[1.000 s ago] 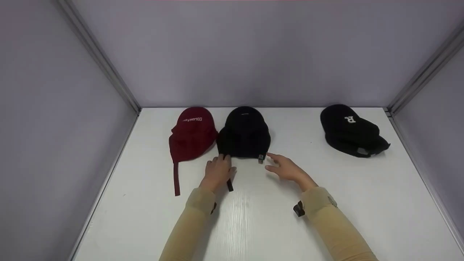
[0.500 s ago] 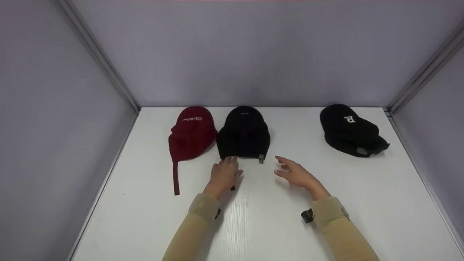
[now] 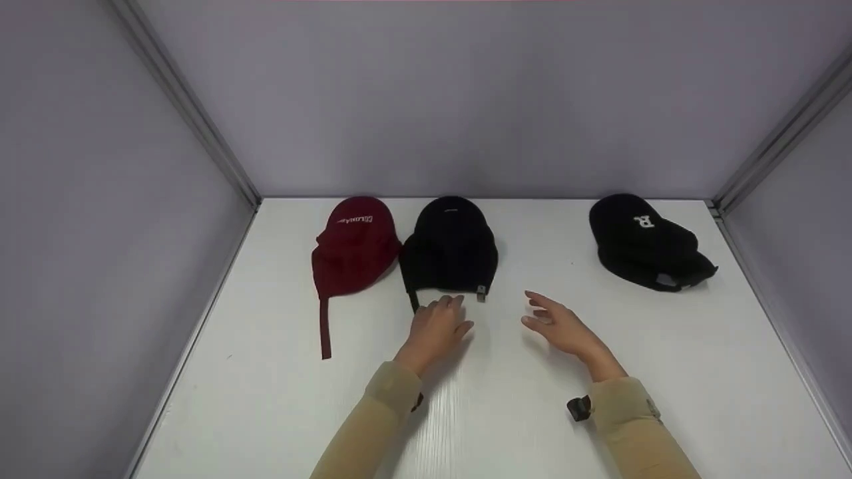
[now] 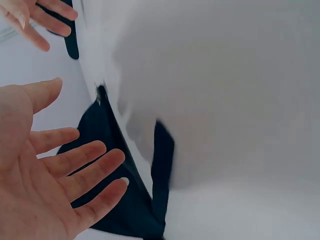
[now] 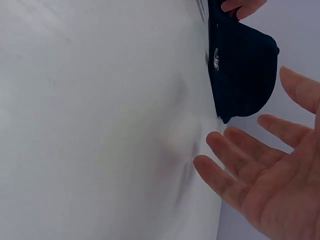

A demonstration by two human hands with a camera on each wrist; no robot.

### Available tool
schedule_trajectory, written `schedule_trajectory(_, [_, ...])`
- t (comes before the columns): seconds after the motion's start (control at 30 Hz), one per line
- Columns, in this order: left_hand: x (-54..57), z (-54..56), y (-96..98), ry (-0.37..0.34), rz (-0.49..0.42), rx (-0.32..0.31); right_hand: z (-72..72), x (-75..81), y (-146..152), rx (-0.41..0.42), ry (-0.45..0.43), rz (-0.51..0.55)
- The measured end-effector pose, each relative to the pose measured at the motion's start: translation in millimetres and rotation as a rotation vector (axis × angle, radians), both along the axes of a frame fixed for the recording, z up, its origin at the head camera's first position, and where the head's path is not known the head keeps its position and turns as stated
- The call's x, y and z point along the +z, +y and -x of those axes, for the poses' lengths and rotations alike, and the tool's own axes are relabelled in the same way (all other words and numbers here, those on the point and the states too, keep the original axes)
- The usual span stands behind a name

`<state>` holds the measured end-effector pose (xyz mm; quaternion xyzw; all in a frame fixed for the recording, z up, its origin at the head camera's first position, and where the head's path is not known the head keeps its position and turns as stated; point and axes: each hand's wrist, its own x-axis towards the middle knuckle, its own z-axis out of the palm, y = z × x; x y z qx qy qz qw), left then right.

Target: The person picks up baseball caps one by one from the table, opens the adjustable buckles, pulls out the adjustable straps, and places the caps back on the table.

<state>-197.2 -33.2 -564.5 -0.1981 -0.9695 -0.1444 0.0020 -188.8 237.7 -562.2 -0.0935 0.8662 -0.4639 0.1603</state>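
Observation:
A plain black cap [image 3: 449,246] lies on the white table in the middle of the head view, its strap opening toward me and a small metal buckle [image 3: 480,293] at its right corner. My left hand [image 3: 436,330] hovers in front of that cap, over its loose strap; in the left wrist view its fingers are spread and hold nothing, with the strap [image 4: 162,170] apart from them. To the right, my right hand [image 3: 562,329] is held above the table, fingers loosely extended and holding nothing, as the right wrist view also shows.
A dark red cap [image 3: 356,246] with white lettering lies left of the black one, nearly touching it, its strap hanging toward me. Farther right is a black cap [image 3: 645,243] with a white R. Grey walls [image 3: 466,100] enclose the table [image 3: 266,399] at the back and sides.
My left hand has left the black cap's strap corner and moved right and toward me. My right hand has drawn away from the buckle, also right and nearer. The caps stay in place.

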Motion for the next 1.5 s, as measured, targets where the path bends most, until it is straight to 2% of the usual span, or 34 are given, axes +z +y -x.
schedule_trajectory(0.1, [-2.1,-2.5,9.4,0.05,-0.025,-0.027,-2.6,-2.1,5.9,-0.037,0.018,0.008])
schedule_trajectory(0.23, [-2.6,-3.5,21.0,0.103,-0.101,-0.049,-4.9,-1.5,19.5,-0.108,0.07,-0.019])
schedule_trajectory(0.43, [0.2,-3.9,34.7,0.072,-0.218,-0.04,-6.2,0.9,50.6,-0.208,0.124,-0.034])
schedule_trajectory(0.6, [0.2,-3.3,43.7,0.043,-0.254,-0.025,-6.5,1.9,79.6,-0.285,0.128,-0.012])
schedule_trajectory(0.83, [-3.8,-4.8,55.1,0.036,-0.26,-0.026,-6.0,8.8,114.3,-0.395,0.157,-0.031])
schedule_trajectory(1.07, [-1.7,-7.2,66.8,0.001,-0.263,-0.031,-2.8,14.4,145.1,-0.486,0.227,-0.045])
schedule_trajectory(1.2, [-5.0,-7.3,72.8,0.027,-0.257,-0.036,0.1,18.2,157.1,-0.554,0.281,-0.076])
schedule_trajectory(1.4, [-9.3,-7.1,78.5,0.03,-0.246,-0.036,9.2,22.6,168.6,-0.687,0.377,-0.14])
schedule_trajectory(1.5, [-10.5,-7.4,80.0,0.026,-0.245,-0.032,15.9,24.6,175.1,-0.728,0.391,-0.161])
